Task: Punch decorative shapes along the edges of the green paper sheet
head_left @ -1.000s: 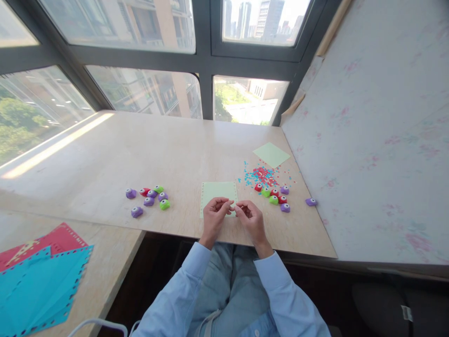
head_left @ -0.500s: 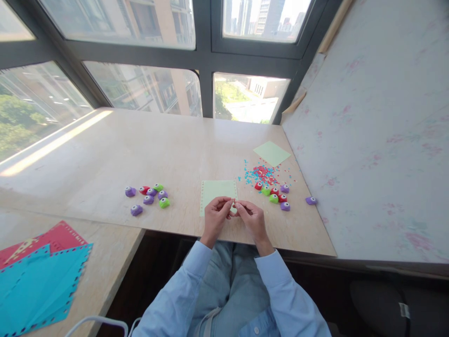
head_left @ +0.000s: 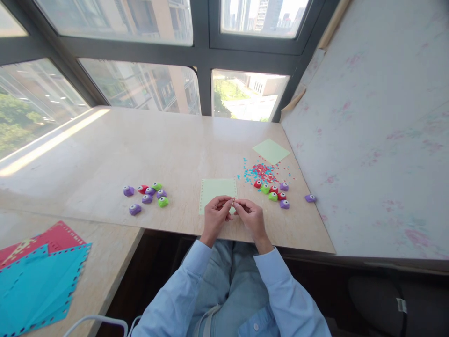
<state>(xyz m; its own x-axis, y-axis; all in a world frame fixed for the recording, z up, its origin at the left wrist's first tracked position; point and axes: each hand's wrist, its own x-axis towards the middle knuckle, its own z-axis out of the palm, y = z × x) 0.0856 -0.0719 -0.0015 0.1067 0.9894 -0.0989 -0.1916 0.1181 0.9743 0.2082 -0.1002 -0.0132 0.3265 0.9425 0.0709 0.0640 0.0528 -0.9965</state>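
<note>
A pale green paper sheet (head_left: pixel 216 189) with a punched left edge lies flat on the beige tabletop (head_left: pixel 168 150) straight in front of me. My left hand (head_left: pixel 214 218) and my right hand (head_left: pixel 253 220) meet fingertip to fingertip over its near edge and cover that edge. Both hands pinch there; anything smaller between the fingers is too small to see. Several red, green and purple little punches (head_left: pixel 273 193) sit just right of the sheet, beside a scatter of blue and red paper bits (head_left: pixel 261 172).
A second cluster of purple, red and green punches (head_left: pixel 146 196) lies to the left, one lone purple punch (head_left: pixel 310 198) near the right wall. Another green sheet (head_left: pixel 271 151) lies further back. Blue and red punched sheets (head_left: pixel 38 276) rest on the lower left table. Windows stand behind.
My two hands have closed the small gap between them; the fingertips now touch. The view has tilted slightly.
</note>
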